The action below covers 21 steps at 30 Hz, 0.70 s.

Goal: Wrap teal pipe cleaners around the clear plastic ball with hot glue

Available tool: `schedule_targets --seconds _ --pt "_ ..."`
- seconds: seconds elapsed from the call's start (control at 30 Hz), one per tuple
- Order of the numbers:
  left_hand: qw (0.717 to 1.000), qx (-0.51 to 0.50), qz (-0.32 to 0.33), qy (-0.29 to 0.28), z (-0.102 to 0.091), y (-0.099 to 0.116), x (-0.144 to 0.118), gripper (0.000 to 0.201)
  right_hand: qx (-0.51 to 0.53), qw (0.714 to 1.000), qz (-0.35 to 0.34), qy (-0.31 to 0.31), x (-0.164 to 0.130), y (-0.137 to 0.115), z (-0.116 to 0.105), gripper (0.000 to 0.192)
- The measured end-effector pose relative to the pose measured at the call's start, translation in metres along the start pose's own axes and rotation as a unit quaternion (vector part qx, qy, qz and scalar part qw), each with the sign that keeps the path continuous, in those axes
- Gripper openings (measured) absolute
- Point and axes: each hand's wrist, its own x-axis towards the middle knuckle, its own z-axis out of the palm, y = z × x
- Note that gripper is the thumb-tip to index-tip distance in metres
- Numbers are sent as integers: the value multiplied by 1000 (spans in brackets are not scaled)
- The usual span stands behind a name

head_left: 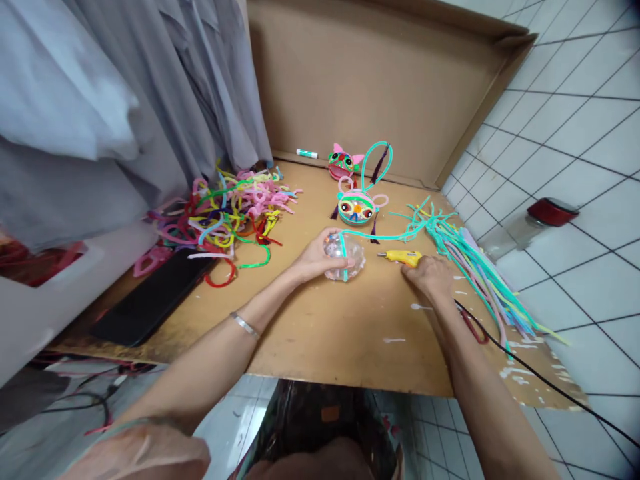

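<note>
- Right now your left hand cups a clear plastic ball against the desk, fingers curled around its near side.
- A teal pipe cleaner runs over the ball's front and trails off right toward the loose bundle of pipe cleaners.
- Your right hand lies closed over the handle of a yellow glue gun; the nozzle points left at the ball, not touching it. Its black cord runs back off the desk edge.
- Step looks like gluing the teal wrap onto the ball, early on: only one strand sits on it.
- Next move likely calls for bringing the nozzle onto the strand line while the left hand keeps the ball from rolling; keep your fingers off the glue spot.
- Two finished cat-face balls stand just behind, near the cardboard back wall.
- A tangled mixed-colour pipe cleaner pile and a black phone lie well left.
</note>
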Motion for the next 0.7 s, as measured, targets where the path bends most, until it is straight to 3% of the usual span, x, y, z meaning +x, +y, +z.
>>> schedule_targets --seconds 0.07,0.17,0.37,0.53,0.7 --pt "1000 -9 -8 1 0 2 0 81 57 998 21 3 2 4 -3 42" --pt "1000 -22 2 5 0 2 1 78 177 982 13 60 1 4 -7 35" --pt "999 -47 6 2 -1 -4 4 79 411 901 -85 111 -2 -30 -25 37" --pt "1000 -28 9 -6 -1 -2 3 80 381 903 -81 181 -2 -54 -35 39" --pt "1000 -9 13 -17 -1 0 1 78 416 876 -109 219 -10 -50 -27 39"
